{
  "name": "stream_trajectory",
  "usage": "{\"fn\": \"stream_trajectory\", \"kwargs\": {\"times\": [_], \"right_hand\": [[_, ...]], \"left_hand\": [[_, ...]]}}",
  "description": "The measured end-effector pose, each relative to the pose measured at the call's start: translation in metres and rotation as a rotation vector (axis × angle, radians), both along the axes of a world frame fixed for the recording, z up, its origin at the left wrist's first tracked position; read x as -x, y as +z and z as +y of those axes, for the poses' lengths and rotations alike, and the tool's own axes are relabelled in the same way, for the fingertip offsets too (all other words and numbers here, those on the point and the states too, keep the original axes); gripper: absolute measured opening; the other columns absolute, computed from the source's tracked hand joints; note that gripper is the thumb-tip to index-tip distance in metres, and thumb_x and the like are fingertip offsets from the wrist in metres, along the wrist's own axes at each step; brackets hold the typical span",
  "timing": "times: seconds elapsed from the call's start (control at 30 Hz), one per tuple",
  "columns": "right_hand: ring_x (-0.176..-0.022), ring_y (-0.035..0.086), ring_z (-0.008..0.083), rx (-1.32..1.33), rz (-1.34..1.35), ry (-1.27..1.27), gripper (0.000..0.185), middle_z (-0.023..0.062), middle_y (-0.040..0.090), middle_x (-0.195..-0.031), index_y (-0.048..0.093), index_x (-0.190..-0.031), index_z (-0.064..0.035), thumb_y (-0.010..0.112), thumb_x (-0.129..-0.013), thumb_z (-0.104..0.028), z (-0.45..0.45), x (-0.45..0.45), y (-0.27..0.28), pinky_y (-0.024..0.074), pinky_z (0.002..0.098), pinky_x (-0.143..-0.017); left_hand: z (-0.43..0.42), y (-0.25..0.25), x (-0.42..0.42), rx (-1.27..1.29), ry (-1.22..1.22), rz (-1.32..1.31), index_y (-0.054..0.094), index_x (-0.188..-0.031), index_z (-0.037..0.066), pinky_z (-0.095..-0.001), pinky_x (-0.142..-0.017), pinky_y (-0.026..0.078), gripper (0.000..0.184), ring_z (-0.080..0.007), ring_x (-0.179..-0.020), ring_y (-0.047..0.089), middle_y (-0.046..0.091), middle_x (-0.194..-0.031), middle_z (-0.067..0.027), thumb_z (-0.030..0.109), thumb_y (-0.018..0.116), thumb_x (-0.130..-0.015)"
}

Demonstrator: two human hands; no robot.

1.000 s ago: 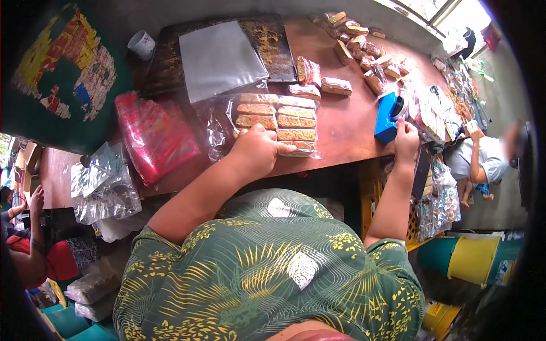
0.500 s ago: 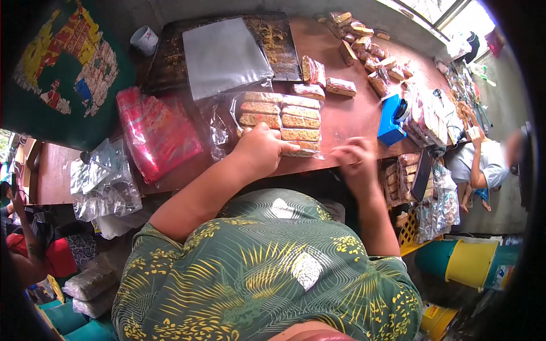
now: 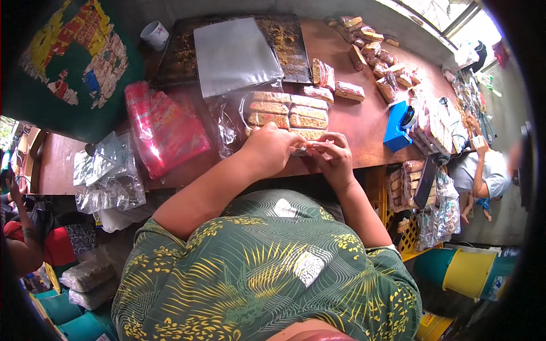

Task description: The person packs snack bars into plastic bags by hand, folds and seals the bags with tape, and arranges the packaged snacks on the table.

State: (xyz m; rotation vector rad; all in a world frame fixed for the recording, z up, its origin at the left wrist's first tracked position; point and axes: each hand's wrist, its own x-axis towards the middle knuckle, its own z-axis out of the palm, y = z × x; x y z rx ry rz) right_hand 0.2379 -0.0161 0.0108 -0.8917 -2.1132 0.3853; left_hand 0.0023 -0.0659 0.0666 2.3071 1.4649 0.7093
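Observation:
A clear plastic pack of several bars [image 3: 289, 113] lies on the brown table, its near edge under my hands. My left hand [image 3: 272, 149] rests on the near left part of the pack, its fingers pressed at the front edge. My right hand [image 3: 334, 158] meets it at the near right edge, thumb and fingers pinched at the plastic. What lies between the fingertips is too small to make out. To the right stands a blue tape dispenser [image 3: 397, 128], touched by neither hand.
A dark tray [image 3: 293, 48] bears a stack of plastic sheets [image 3: 236, 57]. Pink plastic bags [image 3: 165, 128] lie left. Wrapped bars [image 3: 378, 54] are scattered at the back right. A white cup [image 3: 154, 35] stands behind. Other people [image 3: 483, 173] are at both sides.
My right hand has left the blue dispenser and moved left to the pack's near edge, beside my left hand. My left hand has stayed at the pack. The view has shifted slightly.

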Motion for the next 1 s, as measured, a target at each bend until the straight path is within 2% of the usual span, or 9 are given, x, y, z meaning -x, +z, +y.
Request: {"fn": "stream_trajectory", "kwargs": {"times": [0.13,0.23,0.33,0.47,0.5,0.57,0.6,0.8,1.0], "right_hand": [[-0.093,0.062,0.0238,0.199,0.193,-0.034,0.049,0.0065,0.066,-0.1,0.066,-0.121,-0.0108,0.087,-0.076,-0.011,-0.001,0.008,0.004,0.0526,0.0381,-0.082],[-0.088,0.062,0.022,0.338,0.167,-0.055,0.059,0.0065,0.064,-0.097,0.059,-0.13,-0.0103,0.085,-0.077,-0.007,0.003,0.008,-0.001,0.0519,0.0372,-0.079],[-0.087,0.062,0.0229,0.54,0.34,-0.121,0.048,0.0085,0.064,-0.097,0.061,-0.124,-0.0091,0.08,-0.08,-0.002,0.014,0.016,0.002,0.0516,0.0367,-0.079],[-0.091,0.064,0.0305,-0.162,0.028,-0.117,0.032,0.0111,0.066,-0.098,0.066,-0.114,-0.0092,0.075,-0.083,-0.006,0.014,0.026,0.025,0.0504,0.0422,-0.084],[-0.094,0.064,0.0308,-0.171,-0.008,-0.048,0.029,0.0103,0.066,-0.1,0.067,-0.112,-0.0101,0.075,-0.084,-0.008,0.005,0.03,0.035,0.05,0.043,-0.085],[-0.099,0.064,0.0314,-0.182,-0.08,0.091,0.024,0.0086,0.067,-0.105,0.07,-0.109,-0.0119,0.075,-0.085,-0.012,-0.014,0.04,0.047,0.0491,0.0445,-0.089],[-0.101,0.064,0.0307,-0.143,-0.126,0.138,0.023,0.0076,0.067,-0.107,0.07,-0.108,-0.0129,0.075,-0.085,-0.014,-0.018,0.044,0.045,0.0486,0.0445,-0.091],[-0.114,0.06,0.0288,-0.057,-0.28,0.273,0.024,0.0041,0.066,-0.116,0.072,-0.108,-0.0163,0.076,-0.086,-0.022,-0.024,0.065,0.035,0.0464,0.0446,-0.099],[-0.112,0.061,0.0265,-0.166,-0.272,0.309,0.021,0.0017,0.066,-0.113,0.073,-0.101,-0.0165,0.079,-0.081,-0.022,-0.017,0.07,0.025,0.0471,0.0439,-0.097]], "left_hand": [[0.001,0.003,0.0,0.029,-0.005,0.007,0.072,-0.118,0.017,-0.0465,-0.094,0.051,0.028,-0.0363,-0.1,0.066,0.076,-0.103,-0.0107,0.013,0.067,-0.091],[0.001,0.003,-0.001,0.04,0.006,-0.013,0.071,-0.12,0.017,-0.0468,-0.094,0.051,0.03,-0.0368,-0.1,0.066,0.076,-0.103,-0.0112,0.013,0.067,-0.091],[0.0,0.004,-0.001,0.033,0.006,-0.005,0.069,-0.123,0.017,-0.0471,-0.094,0.051,0.032,-0.0369,-0.099,0.065,0.075,-0.103,-0.0118,0.014,0.068,-0.091],[-0.003,-0.001,0.009,0.0,-0.027,-0.085,0.069,-0.124,0.017,-0.0476,-0.093,0.05,0.032,-0.0359,-0.101,0.064,0.071,-0.106,-0.01,0.02,0.07,-0.091],[-0.006,-0.003,0.014,0.0,-0.043,-0.127,0.069,-0.123,0.017,-0.0477,-0.093,0.05,0.033,-0.0356,-0.101,0.063,0.07,-0.107,-0.0092,0.022,0.071,-0.091],[-0.019,-0.014,0.028,-0.33,-0.013,-0.093,0.07,-0.117,0.018,-0.0441,-0.091,0.046,0.032,-0.0294,-0.103,0.061,0.065,-0.106,-0.0027,0.032,0.075,-0.088],[-0.031,-0.016,0.039,-0.37,0.023,-0.03,0.07,-0.115,0.019,-0.043,-0.091,0.045,0.031,-0.0277,-0.103,0.06,0.065,-0.105,-0.0014,0.033,0.076,-0.087],[-0.063,-0.036,0.083,-0.378,0.151,0.202,0.065,-0.088,0.021,-0.0413,-0.091,0.038,0.015,-0.0203,-0.105,0.057,0.062,-0.101,0.0044,0.021,0.076,-0.079],[-0.067,-0.049,0.097,-0.526,0.035,0.256,0.066,-0.088,0.024,-0.0416,-0.096,0.037,0.01,-0.0165,-0.113,0.055,0.065,-0.113,0.0099,0.019,0.073,-0.083]]}}
